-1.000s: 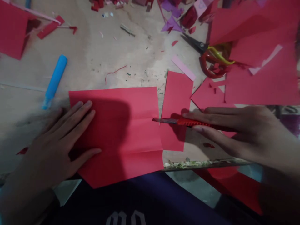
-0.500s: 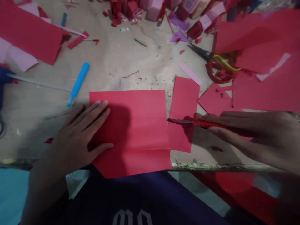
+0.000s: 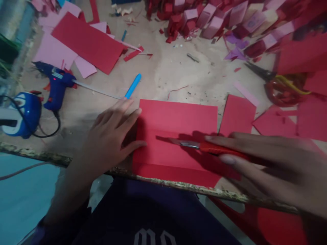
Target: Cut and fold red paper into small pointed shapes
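Observation:
A creased sheet of red paper (image 3: 176, 117) lies at the table's front edge. My left hand (image 3: 113, 131) rests at its left side, fingers stretched out, with thumb and a fingertip on or at the paper's margin. In my right hand (image 3: 270, 163) is a red-handled craft knife (image 3: 214, 148), its blade pointing left over the middle of the sheet. Whether the blade touches the paper I cannot tell. A smaller red paper piece (image 3: 238, 114) lies just right of the sheet, partly behind my right hand. The blue pen-like stick (image 3: 133, 85) is beyond my left fingertips.
At the left are a blue glue gun (image 3: 57, 81) with a glue stick and a blue-white device (image 3: 24, 114) with a cord. Scissors (image 3: 278, 80) lie at right among red paper scraps. Red and pink paper-covered blocks (image 3: 212, 25) crowd the back.
The view has swung left, bringing the glue gun into sight. The knife has moved from the sheet's right edge to over its middle. My left hand has shifted outward to the sheet's left edge.

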The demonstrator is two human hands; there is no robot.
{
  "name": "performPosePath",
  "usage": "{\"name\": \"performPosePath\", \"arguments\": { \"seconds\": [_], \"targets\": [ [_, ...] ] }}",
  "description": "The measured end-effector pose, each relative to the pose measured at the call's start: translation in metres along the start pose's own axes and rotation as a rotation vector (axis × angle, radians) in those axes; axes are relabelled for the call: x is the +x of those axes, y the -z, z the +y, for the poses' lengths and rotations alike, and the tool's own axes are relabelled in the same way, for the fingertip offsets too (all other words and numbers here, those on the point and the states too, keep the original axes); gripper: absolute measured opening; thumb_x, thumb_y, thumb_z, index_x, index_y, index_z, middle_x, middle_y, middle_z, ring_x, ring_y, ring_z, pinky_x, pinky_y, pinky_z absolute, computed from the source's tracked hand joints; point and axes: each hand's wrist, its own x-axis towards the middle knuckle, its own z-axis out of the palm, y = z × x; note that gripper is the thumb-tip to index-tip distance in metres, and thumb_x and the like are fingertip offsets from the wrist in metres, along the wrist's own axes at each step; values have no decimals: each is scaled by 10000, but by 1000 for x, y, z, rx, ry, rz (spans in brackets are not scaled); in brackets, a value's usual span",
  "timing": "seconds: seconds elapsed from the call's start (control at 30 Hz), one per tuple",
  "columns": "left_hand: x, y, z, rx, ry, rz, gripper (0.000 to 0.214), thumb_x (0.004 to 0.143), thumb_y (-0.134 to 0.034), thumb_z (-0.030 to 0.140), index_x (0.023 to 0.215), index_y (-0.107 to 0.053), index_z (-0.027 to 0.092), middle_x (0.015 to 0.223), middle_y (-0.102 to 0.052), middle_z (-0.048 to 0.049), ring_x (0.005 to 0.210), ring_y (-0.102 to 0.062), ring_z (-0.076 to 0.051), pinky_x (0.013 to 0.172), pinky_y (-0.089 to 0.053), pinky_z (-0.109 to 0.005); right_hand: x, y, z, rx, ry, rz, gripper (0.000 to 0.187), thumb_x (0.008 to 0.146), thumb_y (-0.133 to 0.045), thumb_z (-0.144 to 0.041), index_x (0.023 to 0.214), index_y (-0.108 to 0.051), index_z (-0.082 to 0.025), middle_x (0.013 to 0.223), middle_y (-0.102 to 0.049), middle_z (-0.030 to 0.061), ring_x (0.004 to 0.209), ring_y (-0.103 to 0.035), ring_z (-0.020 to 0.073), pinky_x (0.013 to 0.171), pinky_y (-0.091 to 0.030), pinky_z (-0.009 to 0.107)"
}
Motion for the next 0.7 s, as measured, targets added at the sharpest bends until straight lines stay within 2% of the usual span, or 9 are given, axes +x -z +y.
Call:
{"name": "performPosePath", "arguments": {
  "seconds": [0.1,0.23,0.4,0.5,0.7],
  "targets": [
    [3,-5,-1,9,7,-60,706,991,-650,498,1602,-450,205,1733,-343,-182,1603,-326,-418,1281,-308,-626,30,-17,-18,71,-33,-75,308,1029,-615,-242,1295,-756,-307,1174,-831,37,887,-825,243,733,-676,319],
    [1,-9,0,0,29,-38,717,964,-678,521,1591,-473,240,1745,-322,-169,1607,-307,-439,1291,-212,-694,52,-35,-24,138,-3,-107,315,1039,-591,-226,1299,-765,-264,1183,-827,55,904,-824,234,775,-680,318],
    [0,-12,-1,-8,32,-15,711,947,-699,531,1572,-494,261,1770,-275,-147,1630,-261,-425,1300,-172,-698,58,-49,-18,163,-8,-131,345,1033,-590,-205,1335,-743,-271,1207,-816,65,999,-816,249,793,-687,330],
    [1,-12,-1,-8,31,-22,700,953,-697,510,1569,-499,244,1768,-275,-155,1630,-267,-416,1305,-188,-681,58,-52,-14,161,26,-126,384,1026,-596,-201,1389,-714,-244,1193,-817,83,985,-817,256,754,-687,324],
    [2,-11,0,-17,39,-24,676,954,-691,511,1553,-514,252,1760,-300,-148,1620,-299,-408,1300,-231,-663,59,-53,-14,118,19,-135,378,1039,-573,-234,1390,-712,-269,1170,-820,76,928,-818,246,704,-684,313]
  ]
}}
